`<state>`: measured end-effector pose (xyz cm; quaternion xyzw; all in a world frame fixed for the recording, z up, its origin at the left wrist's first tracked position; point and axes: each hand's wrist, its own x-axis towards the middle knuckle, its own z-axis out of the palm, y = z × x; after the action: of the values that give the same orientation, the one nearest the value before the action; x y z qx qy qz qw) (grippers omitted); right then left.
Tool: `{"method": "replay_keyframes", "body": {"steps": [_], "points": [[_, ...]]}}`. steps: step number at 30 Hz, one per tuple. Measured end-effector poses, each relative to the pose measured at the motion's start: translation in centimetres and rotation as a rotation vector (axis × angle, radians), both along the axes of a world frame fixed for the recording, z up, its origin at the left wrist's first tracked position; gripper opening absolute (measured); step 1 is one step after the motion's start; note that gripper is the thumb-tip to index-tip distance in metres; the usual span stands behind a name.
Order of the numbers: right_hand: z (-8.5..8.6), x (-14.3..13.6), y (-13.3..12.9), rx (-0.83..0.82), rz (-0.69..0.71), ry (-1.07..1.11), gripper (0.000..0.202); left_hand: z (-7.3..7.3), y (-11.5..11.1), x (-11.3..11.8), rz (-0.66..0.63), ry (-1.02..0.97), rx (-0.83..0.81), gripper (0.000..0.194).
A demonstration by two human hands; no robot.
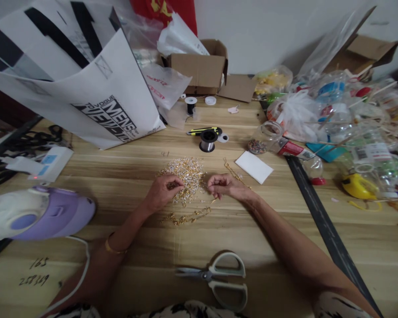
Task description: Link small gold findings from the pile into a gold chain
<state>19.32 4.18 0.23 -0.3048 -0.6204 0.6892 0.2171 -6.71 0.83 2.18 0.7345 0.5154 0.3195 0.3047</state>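
Note:
A loose pile of small gold and clear beads or jewellery pieces (pixel 189 170) lies on the wooden table. At its left edge my left hand (pixel 162 191) is closed in a pinch, thumb against fingertips; what it holds is too small to make out. My right hand (pixel 223 185) is curled closed just right of the pile, with a thin gold bit showing under its fingers. Behind the right hand lies a gold chain (pixel 232 170), partly hidden by the hand. Nearer to me, a beaded gold chain (pixel 187 217) stretches across the table below the pile.
Scissors (pixel 208 274) lie near the front edge. Behind the pile are a wire spool (pixel 208 141), a yellow-black cutter (pixel 195 131) and a white card (pixel 254 167). A purple-white appliance (pixel 53 212) and bag (pixel 96 97) stand left; plastic clutter (pixel 334 115) fills the right.

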Motion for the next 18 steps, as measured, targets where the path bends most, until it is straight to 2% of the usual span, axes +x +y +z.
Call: {"method": "replay_keyframes", "body": {"steps": [5, 11, 18], "points": [[0.06, -0.01, -0.01, 0.011, -0.009, -0.009, 0.019, -0.52, -0.17, 0.61, -0.083, 0.064, 0.084, 0.004], [0.07, 0.0, -0.04, 0.013, -0.01, -0.007, 0.018, -0.66, -0.66, 0.89, -0.222, 0.153, 0.215, 0.017], [-0.04, 0.02, 0.01, 0.013, -0.007, 0.004, 0.016, -0.27, -0.58, 0.17, -0.296, 0.135, 0.17, 0.025]]}}
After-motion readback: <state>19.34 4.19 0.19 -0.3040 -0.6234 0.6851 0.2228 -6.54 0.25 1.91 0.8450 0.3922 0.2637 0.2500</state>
